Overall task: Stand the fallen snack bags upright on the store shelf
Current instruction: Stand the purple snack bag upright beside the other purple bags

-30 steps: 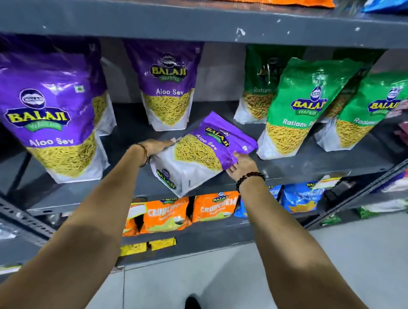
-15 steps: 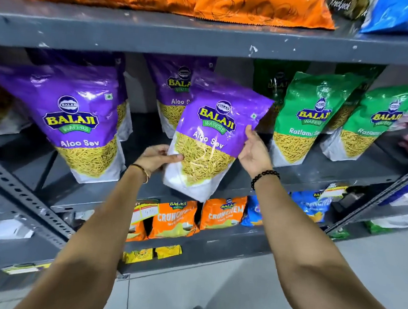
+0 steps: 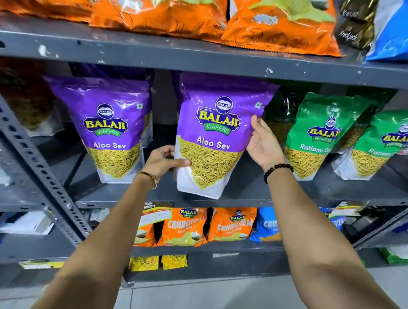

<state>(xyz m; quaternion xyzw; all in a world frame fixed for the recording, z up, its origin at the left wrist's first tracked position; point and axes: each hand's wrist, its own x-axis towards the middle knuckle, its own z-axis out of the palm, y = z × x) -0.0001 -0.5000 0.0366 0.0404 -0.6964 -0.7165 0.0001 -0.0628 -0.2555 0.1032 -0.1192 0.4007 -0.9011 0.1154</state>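
Observation:
A purple Aloo Sev bag (image 3: 214,135) stands upright at the front of the grey middle shelf (image 3: 243,202), label facing me. My left hand (image 3: 165,162) grips its lower left edge, thumb across the front. My right hand (image 3: 260,142) presses flat against its right side, fingers partly behind the bag. Another purple Aloo Sev bag (image 3: 112,131) stands upright to the left. Green Ratlami Sev bags (image 3: 320,137) stand to the right, leaning a little.
Orange bags (image 3: 161,5) and a blue bag (image 3: 406,29) lie on the shelf above. Orange Crunchem packs (image 3: 184,226) fill the shelf below. A perforated grey upright (image 3: 30,154) slants at the left. Grey floor tiles (image 3: 209,307) lie beneath.
The purple bag lay flat and tilted on the shelf a second ago; both hands have lifted and turned it until it stands upright. The view has moved closer to the shelf.

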